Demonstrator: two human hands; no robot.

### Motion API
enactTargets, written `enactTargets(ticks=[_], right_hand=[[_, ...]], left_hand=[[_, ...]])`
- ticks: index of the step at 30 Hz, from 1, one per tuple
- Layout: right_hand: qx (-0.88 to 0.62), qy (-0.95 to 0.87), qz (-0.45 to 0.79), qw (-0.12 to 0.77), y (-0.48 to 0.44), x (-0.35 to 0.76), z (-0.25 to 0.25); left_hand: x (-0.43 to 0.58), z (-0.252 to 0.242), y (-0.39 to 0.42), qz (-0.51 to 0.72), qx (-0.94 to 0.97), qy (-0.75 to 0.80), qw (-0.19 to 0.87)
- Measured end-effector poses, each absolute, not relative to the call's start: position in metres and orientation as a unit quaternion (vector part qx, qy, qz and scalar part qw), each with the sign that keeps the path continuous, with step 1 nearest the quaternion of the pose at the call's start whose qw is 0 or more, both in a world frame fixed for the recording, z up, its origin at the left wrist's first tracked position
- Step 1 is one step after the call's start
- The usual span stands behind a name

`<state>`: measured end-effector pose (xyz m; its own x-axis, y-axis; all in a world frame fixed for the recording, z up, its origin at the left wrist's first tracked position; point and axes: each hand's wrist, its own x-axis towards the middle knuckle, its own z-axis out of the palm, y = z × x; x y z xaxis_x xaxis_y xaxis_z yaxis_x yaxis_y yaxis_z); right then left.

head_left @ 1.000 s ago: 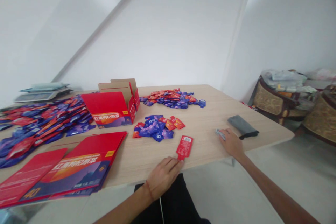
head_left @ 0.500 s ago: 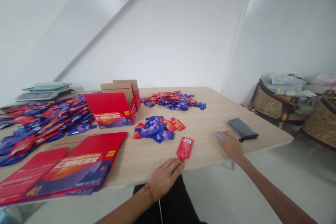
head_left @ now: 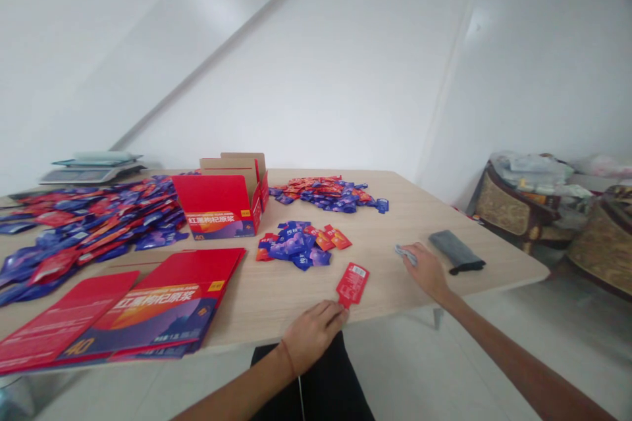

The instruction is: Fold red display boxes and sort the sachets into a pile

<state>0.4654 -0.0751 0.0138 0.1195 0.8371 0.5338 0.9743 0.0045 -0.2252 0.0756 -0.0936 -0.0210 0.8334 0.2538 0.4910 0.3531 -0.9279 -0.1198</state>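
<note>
My left hand pinches the narrow neck of a red sachet near the table's front edge, its barcode side facing up. To the right, my right hand is closed on a small crumpled grey cloth, held at the tabletop. A folded dark grey cloth lies just beyond the right hand. Ahead of my left hand is a small heap of purple and red sachets, with an orange-red sachet at its right side.
Open red cartons stand at the left middle, with flattened cartons in front. A large sachet pile spreads leftward near a scale. Another sachet pile lies farther back. Loaded armchairs stand right of the table.
My right hand has lifted slightly and moved left with the grey cloth, toward the red sachet. My left hand still holds the sachet's neck; the view has shifted a little.
</note>
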Motion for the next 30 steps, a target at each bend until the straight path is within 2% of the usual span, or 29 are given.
enactTargets(ticks=[4,8,12,18,25,30], right_hand=[[-0.582,-0.744,-0.099,0.312,-0.090,0.385,0.040],[-0.514,-0.825,-0.047,0.231,-0.107,0.323,0.050],[-0.500,-0.849,0.004,0.174,-0.112,0.299,0.039],[-0.499,-0.855,0.001,0.139,-0.105,0.300,0.024],[-0.551,-0.826,-0.027,0.115,-0.085,0.310,0.031],[-0.602,-0.795,-0.002,0.079,-0.072,0.323,0.039]], left_hand=[[0.075,-0.022,-0.094,-0.238,-0.952,-0.160,0.103],[0.074,-0.020,-0.095,-0.228,-0.955,-0.160,0.101],[0.075,-0.019,-0.095,-0.234,-0.954,-0.159,0.102],[0.076,-0.016,-0.094,-0.232,-0.956,-0.153,0.094],[0.076,-0.013,-0.094,-0.232,-0.957,-0.153,0.081],[0.076,-0.016,-0.093,-0.227,-0.959,-0.153,0.075]])
